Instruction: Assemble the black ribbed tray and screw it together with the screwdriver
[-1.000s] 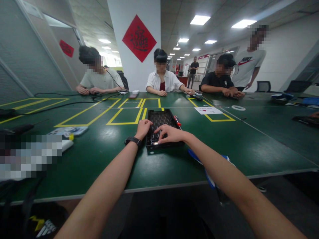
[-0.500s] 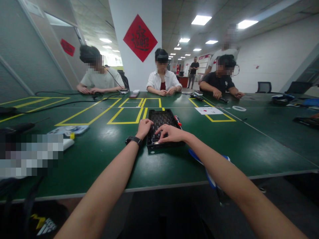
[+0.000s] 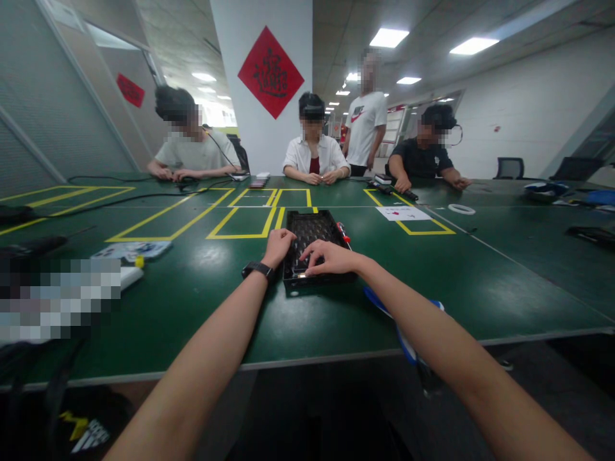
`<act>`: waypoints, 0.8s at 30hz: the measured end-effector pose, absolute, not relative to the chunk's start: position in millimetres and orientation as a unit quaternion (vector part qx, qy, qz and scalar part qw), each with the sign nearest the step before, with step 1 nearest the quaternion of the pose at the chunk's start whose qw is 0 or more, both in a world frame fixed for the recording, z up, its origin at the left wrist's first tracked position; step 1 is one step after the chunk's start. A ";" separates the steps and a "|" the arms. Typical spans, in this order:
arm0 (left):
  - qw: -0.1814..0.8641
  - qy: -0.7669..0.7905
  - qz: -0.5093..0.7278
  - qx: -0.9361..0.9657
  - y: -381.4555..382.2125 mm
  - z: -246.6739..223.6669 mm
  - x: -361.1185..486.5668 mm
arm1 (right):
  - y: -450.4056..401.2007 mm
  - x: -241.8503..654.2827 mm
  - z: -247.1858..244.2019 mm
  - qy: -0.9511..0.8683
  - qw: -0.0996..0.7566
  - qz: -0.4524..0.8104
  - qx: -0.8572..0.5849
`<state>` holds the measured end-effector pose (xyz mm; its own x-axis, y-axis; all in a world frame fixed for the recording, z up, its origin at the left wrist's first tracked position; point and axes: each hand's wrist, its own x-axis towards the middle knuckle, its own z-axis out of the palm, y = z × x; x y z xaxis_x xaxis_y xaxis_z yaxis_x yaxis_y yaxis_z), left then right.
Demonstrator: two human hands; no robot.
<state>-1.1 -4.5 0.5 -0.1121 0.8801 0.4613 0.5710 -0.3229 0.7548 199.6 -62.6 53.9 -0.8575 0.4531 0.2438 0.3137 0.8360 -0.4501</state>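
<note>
Bent fingers of the bare right hand [image 3: 331,258] dip into a black rectangular tray [image 3: 319,282]; I can't tell if they, or the bare left hand [image 3: 279,246] at the tray's left rim, pinch anything. Glossy green tabletop [image 3: 312,326] lies beneath.

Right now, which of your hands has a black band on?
The left hand, at the left edge of the black tray: the black band circles its wrist. The right hand, over the tray, has a bare wrist.
</note>
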 end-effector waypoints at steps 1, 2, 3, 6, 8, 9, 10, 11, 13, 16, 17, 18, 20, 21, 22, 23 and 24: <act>0.158 0.560 0.493 0.647 -4.6 0.4 -1.1 | -62.7 199.7 54.0 -0.942 0.175 0.205 -0.202; 0.159 0.559 0.493 0.647 -4.6 0.3 -1.1 | -62.6 199.8 54.0 -0.941 0.178 0.207 -0.200; 0.159 0.559 0.493 0.648 -4.6 0.1 -1.2 | -62.5 199.9 53.8 -0.940 0.182 0.209 -0.199; 0.160 0.556 0.493 0.650 -4.0 -0.4 -1.4 | -62.0 200.0 53.1 -0.938 0.191 0.208 -0.200; 0.161 0.556 0.492 0.650 -3.6 -0.7 -1.6 | -61.7 199.9 52.8 -0.939 0.189 0.206 -0.200; 0.161 0.557 0.492 0.649 -3.5 -0.7 -1.6 | -61.6 199.9 52.7 -0.940 0.186 0.205 -0.200; 0.161 0.557 0.493 0.649 -3.5 -0.6 -1.6 | -61.6 199.8 52.7 -0.940 0.184 0.205 -0.201; 0.160 0.557 0.493 0.649 -3.6 -0.5 -1.6 | -61.6 199.7 52.8 -0.940 0.181 0.205 -0.203; 0.160 0.555 0.495 0.649 -4.1 -0.3 -1.5 | -61.7 199.7 52.8 -0.940 0.180 0.204 -0.208; 0.161 0.556 0.495 0.649 -4.3 -0.4 -1.4 | -61.6 200.0 52.5 -0.940 0.183 0.202 -0.208; 0.160 0.556 0.495 0.648 -3.9 -0.7 -1.4 | -61.5 200.2 52.3 -0.940 0.183 0.202 -0.205; 0.158 0.557 0.495 0.648 -3.3 -1.2 -1.6 | -61.5 200.3 52.1 -0.941 0.183 0.202 -0.203; 0.154 0.556 0.495 0.649 -1.5 -2.5 -2.0 | -61.6 200.2 52.1 -0.941 0.182 0.202 -0.201; 0.152 0.556 0.495 0.650 -0.5 -3.1 -2.3 | -61.8 200.1 52.4 -0.941 0.180 0.203 -0.201; 0.151 0.556 0.494 0.651 0.4 -3.6 -2.6 | -62.2 199.8 52.9 -0.941 0.178 0.204 -0.201; 0.151 0.557 0.493 0.652 1.1 -4.0 -2.8 | -62.6 199.5 53.4 -0.941 0.176 0.206 -0.202; 0.152 0.558 0.492 0.652 1.6 -4.2 -3.1 | -63.0 199.2 54.0 -0.941 0.174 0.207 -0.202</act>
<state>-3.1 1.6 -4.2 -0.1048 0.8757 0.4713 0.5773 -0.3323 0.7459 199.2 -63.0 54.0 -0.8580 0.4523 0.2435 0.3088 0.8329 -0.4592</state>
